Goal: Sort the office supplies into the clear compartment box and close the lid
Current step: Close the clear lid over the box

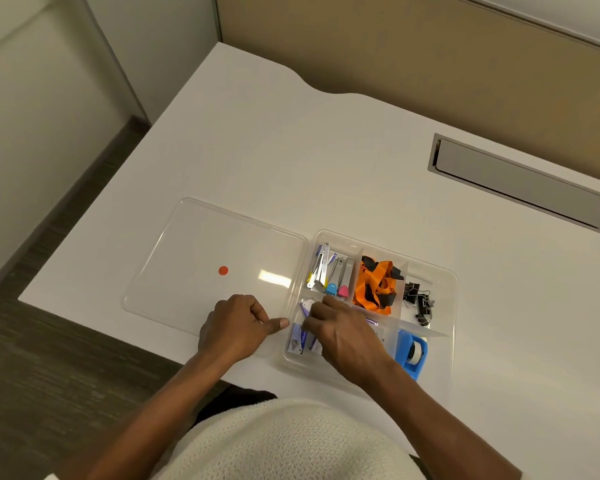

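Your clear compartment box (444, 282) sits at the near desk (291, 150) edge, its long axis running left to right, slanting slightly away to the left. Its one lid (194, 237) lies flat and open on the left, carrying one red dot (223, 270). Your left hand (234, 327) rests curled on the lid, thumb touching the box wall, holding nothing. Your right hand (340, 336) reaches into the near-left compartment, fingers bent over small purple-and-white packets (298, 339); whether it grips one, I cannot tell. One orange lanyard (378, 285), one blue tape dispenser (412, 353), several black binder clips (419, 301).

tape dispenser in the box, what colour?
Blue, holding a white tape roll; the tape dispenser sits in the box's near-right compartment, clearest in the head view.
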